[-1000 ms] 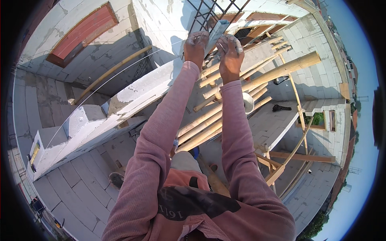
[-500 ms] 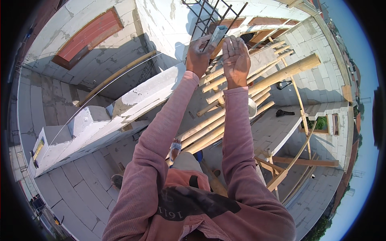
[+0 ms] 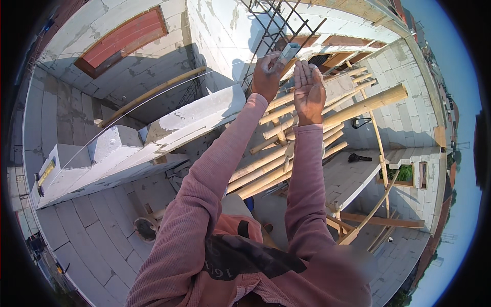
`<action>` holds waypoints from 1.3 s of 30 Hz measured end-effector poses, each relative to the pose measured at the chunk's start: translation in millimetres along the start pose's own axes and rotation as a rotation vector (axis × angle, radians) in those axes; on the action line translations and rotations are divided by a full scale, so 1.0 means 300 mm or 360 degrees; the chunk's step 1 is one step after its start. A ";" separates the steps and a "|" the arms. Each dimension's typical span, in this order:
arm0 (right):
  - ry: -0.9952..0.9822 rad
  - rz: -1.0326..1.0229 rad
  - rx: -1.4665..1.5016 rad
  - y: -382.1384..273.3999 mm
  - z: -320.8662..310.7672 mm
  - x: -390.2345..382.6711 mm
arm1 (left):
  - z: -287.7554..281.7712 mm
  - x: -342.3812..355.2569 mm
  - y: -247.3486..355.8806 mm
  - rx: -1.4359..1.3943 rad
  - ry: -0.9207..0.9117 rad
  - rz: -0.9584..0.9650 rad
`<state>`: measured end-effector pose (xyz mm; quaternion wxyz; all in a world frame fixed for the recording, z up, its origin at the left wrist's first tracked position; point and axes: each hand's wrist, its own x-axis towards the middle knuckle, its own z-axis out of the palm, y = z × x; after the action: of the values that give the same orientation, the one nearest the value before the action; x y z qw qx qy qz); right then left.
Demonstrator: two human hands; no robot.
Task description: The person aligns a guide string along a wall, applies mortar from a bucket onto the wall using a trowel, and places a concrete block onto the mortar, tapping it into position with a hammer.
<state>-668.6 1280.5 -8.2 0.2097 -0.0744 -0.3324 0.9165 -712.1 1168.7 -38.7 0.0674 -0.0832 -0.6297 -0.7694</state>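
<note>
**Stringing at arm's length**

Past the low wall (image 3: 197, 113) stands the rebar (image 3: 279, 31). The right hand (image 3: 309, 96) lies open, palm up, holding nothing. The left hand (image 3: 268, 75) curls against the tube (image 3: 289, 52), just below the rebar in view; whether it grips tube or string (image 3: 143, 102) cannot be told. Likely step: fixing the string there. The next move calls for steady tension.

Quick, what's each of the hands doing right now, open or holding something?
Left hand: partly curled beside the grey metal bar; whether it grips anything cannot be told.
Right hand: open, palm showing, nothing visible in it.
</note>
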 end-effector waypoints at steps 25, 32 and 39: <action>-0.0232 -0.0168 -0.1084 -0.001 -0.013 -0.148 | 0.040 -0.025 -0.063 -0.0195 0.0159 0.0005; -0.0141 -0.0476 -0.1988 -0.013 0.026 -0.139 | 0.051 -0.022 -0.085 -0.0160 0.0341 0.0164; -0.0270 -0.0929 -0.2362 -0.061 0.008 -0.078 | 0.085 -0.023 -0.062 0.0017 0.0121 0.0212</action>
<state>-642.2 1281.6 5.4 0.3109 -0.0345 -0.8761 0.3669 -707.9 1197.4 -53.0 0.1428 -0.0952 -0.6238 -0.7625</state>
